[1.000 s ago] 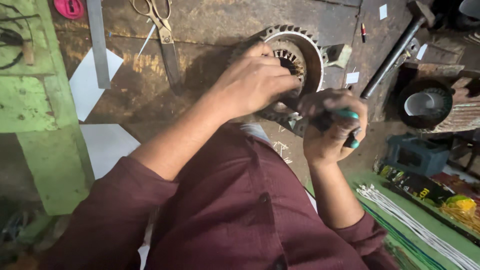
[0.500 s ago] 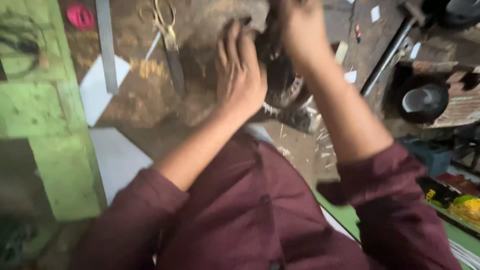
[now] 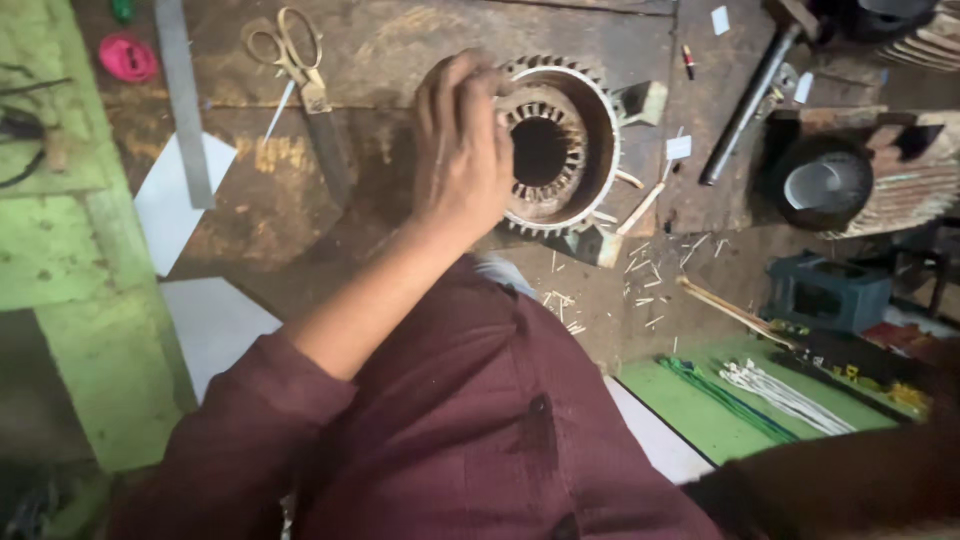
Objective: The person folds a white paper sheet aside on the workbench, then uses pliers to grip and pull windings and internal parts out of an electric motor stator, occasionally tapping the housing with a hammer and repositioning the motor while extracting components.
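Observation:
A round metal motor stator (image 3: 585,140) with a finned outer shell and slotted core lies on the worn wooden bench, open end up. My left hand (image 3: 460,150) rests on its left rim, fingers curled over the edge and gripping it. My right hand is out of view; only its dark maroon sleeve (image 3: 850,480) shows at the bottom right. Small wooden blocks (image 3: 598,246) sit against the stator's lower and upper right sides.
Scissors (image 3: 300,65) and a metal ruler (image 3: 185,110) lie at the upper left beside white paper sheets (image 3: 180,205). A long metal bar (image 3: 748,105) and a dark round pot (image 3: 825,185) are to the right. Thin sticks (image 3: 645,275) litter the bench; bundled wires (image 3: 775,395) lie on a green board.
My right hand, which held a green-tipped tool by the stator and then reached over it, has left the view. My left hand stays on the stator's rim. The stator's core is now uncovered.

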The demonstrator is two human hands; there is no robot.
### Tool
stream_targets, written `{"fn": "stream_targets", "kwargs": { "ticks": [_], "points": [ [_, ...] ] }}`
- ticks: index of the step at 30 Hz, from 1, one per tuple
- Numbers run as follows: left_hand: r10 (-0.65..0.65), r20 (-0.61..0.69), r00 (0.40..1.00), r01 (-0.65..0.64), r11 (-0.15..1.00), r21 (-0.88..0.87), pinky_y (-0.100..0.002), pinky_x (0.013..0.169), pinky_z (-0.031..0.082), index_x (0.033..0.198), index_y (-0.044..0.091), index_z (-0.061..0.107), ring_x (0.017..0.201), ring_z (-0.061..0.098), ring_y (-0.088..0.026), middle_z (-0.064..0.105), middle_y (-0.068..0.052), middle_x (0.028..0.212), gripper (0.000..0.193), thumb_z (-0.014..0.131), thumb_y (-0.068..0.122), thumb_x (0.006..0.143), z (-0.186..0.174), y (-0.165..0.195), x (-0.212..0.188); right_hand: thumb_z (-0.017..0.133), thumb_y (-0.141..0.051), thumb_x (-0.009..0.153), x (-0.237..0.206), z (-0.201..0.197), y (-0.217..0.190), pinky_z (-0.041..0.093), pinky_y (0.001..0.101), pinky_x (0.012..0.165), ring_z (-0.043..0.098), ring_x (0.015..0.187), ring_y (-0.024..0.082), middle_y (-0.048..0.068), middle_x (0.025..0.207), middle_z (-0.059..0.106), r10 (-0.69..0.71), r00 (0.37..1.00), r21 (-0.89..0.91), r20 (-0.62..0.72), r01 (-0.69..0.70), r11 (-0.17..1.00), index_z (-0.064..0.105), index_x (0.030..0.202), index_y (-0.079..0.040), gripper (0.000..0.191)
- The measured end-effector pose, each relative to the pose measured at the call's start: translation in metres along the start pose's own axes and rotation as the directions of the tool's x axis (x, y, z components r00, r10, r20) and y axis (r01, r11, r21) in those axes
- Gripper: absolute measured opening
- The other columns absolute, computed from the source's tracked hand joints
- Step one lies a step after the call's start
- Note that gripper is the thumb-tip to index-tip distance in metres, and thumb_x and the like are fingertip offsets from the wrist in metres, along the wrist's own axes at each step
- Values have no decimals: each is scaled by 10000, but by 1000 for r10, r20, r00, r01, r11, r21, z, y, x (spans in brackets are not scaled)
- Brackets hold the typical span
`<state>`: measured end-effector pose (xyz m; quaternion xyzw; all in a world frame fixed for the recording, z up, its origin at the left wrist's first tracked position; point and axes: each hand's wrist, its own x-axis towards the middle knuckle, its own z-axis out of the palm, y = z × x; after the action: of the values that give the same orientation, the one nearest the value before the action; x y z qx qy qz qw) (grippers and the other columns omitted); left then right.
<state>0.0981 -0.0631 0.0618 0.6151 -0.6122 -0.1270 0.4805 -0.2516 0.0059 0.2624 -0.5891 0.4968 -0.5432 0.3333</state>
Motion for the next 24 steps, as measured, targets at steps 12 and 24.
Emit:
{"fn": "stream_targets", "kwargs": {
  "ticks": [12, 24],
  "points": [
    [-74, 105, 992, 78, 997, -31, -487, 1115, 453, 1312, 55, 557, 1297, 523, -378, 491, -160, 1401, 377, 618, -60, 959, -13, 16, 6, 472, -547, 1095, -33, 21, 88, 590, 467, 747, 715, 828, 285, 151, 947, 694, 266, 957, 594, -118, -147, 791, 553, 977, -107, 463],
    [-319, -146, 937, 331, 941, 68, -489, 1154, 439, 1437, 26, 509, 1348, 573, -383, 589, -172, 1436, 382, 612, 150, 1091, 18, 33, -7, 517, -488, 1173, 59, 84, 102, 577, 354, 670, 685, 786, 227, 184, 1046, 742, -21, 986, 299, 164, -30, 954, 472, 1089, -119, 381]
  ]
}}
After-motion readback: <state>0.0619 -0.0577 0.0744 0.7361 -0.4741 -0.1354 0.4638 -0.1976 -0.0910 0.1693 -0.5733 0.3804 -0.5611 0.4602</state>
